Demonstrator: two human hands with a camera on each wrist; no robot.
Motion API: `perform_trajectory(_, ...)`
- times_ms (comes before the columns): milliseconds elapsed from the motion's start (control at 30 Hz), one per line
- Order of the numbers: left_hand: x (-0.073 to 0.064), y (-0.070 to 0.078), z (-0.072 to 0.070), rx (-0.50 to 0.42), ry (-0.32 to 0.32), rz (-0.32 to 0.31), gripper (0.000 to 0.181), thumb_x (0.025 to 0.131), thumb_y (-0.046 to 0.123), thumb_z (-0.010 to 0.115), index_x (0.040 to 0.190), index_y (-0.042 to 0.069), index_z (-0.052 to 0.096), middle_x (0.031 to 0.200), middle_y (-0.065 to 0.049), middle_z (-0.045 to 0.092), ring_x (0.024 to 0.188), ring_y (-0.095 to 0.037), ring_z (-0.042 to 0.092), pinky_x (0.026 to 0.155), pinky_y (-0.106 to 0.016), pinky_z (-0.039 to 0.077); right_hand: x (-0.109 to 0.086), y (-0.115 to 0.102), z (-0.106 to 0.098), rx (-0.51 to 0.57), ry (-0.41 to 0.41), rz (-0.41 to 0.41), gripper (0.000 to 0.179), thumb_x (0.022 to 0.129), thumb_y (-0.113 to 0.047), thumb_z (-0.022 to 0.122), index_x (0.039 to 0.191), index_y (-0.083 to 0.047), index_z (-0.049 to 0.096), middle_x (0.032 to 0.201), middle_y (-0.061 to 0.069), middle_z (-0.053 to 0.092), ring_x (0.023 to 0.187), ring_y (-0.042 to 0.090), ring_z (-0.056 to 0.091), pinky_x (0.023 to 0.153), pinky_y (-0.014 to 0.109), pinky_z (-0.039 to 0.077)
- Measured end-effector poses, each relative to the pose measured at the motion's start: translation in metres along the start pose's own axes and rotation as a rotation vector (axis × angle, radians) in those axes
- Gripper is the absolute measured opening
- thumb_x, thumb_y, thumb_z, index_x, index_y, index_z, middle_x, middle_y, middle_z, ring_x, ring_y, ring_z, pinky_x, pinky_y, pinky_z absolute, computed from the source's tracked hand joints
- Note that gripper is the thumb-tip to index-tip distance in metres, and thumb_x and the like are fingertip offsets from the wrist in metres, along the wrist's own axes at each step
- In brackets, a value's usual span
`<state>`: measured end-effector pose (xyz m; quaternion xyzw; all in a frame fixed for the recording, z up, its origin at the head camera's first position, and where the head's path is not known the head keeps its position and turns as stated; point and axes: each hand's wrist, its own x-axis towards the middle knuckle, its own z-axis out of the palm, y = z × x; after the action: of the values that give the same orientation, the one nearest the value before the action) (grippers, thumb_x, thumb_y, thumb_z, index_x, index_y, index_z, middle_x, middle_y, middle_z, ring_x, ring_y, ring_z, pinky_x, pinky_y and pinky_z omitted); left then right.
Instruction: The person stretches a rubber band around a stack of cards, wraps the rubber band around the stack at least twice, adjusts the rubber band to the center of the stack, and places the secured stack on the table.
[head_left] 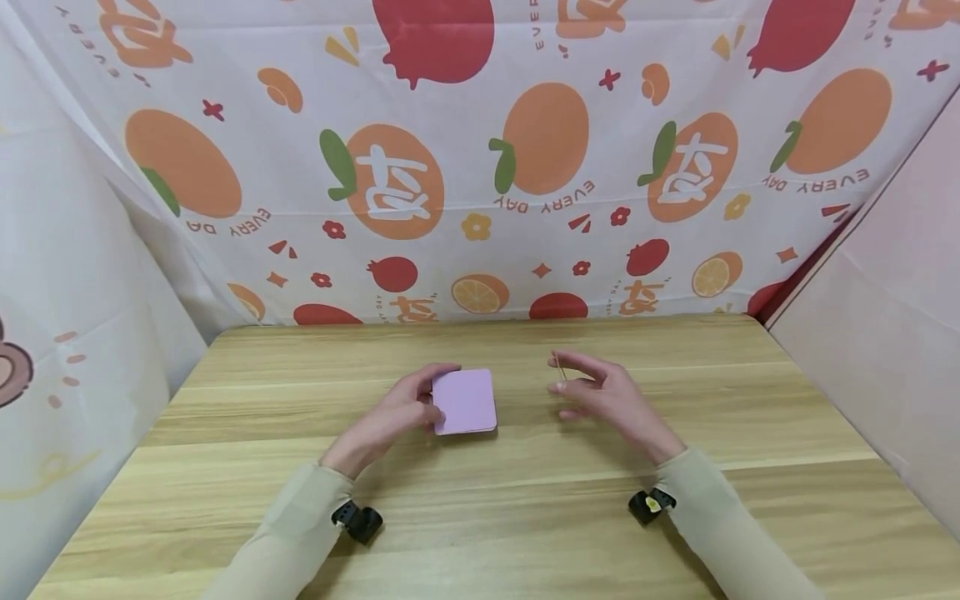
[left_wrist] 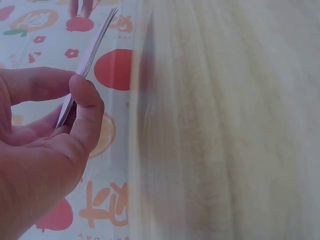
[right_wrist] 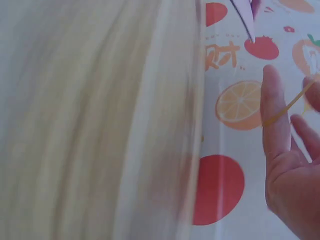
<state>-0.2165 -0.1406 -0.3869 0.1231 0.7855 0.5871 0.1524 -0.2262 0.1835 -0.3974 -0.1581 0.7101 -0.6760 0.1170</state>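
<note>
My left hand (head_left: 405,408) holds a thin stack of square pale purple cards (head_left: 465,402) with rounded corners, thumb on the near face and fingers behind. In the left wrist view the cards (left_wrist: 95,47) show edge-on, several thin layers pinched between thumb and fingers. Some way to the right, my right hand (head_left: 603,396) has its thumb and forefinger spread apart. A thin orange-yellow rubber band (right_wrist: 287,109) is stretched between them, looped round these digits; from above, the band (head_left: 560,367) looks like a narrow line.
Beneath both hands lies a light wood-grain table (head_left: 480,508). A white cloth with fruit prints (head_left: 480,250) hangs along its far edge, and pale cloth walls (head_left: 885,333) flank the sides. Each forearm wears a black wrist camera (head_left: 363,523).
</note>
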Motion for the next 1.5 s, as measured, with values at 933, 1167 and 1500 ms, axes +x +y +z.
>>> perform_trajectory(933,0.007,0.011,0.015,-0.088,0.006,0.026,0.069,0.079,-0.011,0.055,0.145,0.004,0.043,0.120,-0.021,0.050,0.087,-0.026,0.052,0.058,-0.029,0.045,0.010,-0.006,0.041,-0.083,-0.016,-0.022,0.059,0.089,-0.012,0.074,0.142,-0.016,0.047,0.144,0.017,0.043,0.114,0.031,0.060,0.078,0.051,0.056)
perform_trajectory(1167,0.008,0.010,0.021,-0.106,-0.027,0.037,0.068,0.080,-0.009,0.055,0.145,0.007,0.045,0.125,-0.020,0.049,0.091,-0.027,0.052,0.060,-0.030,0.046,0.014,-0.004,0.046,-0.105,-0.030,-0.032,0.065,0.089,-0.006,0.072,0.147,-0.017,0.043,0.144,0.017,0.043,0.114,0.033,0.059,0.074,0.048,0.057)
perform_trajectory(1500,0.008,0.012,0.026,-0.141,-0.071,0.049,0.069,0.082,-0.008,0.055,0.146,0.013,0.045,0.129,-0.016,0.049,0.088,-0.026,0.053,0.059,-0.031,0.046,0.015,-0.005,0.051,-0.123,-0.060,-0.026,0.067,0.089,-0.010,0.074,0.147,-0.018,0.042,0.142,0.009,0.044,0.110,0.028,0.062,0.071,0.045,0.058)
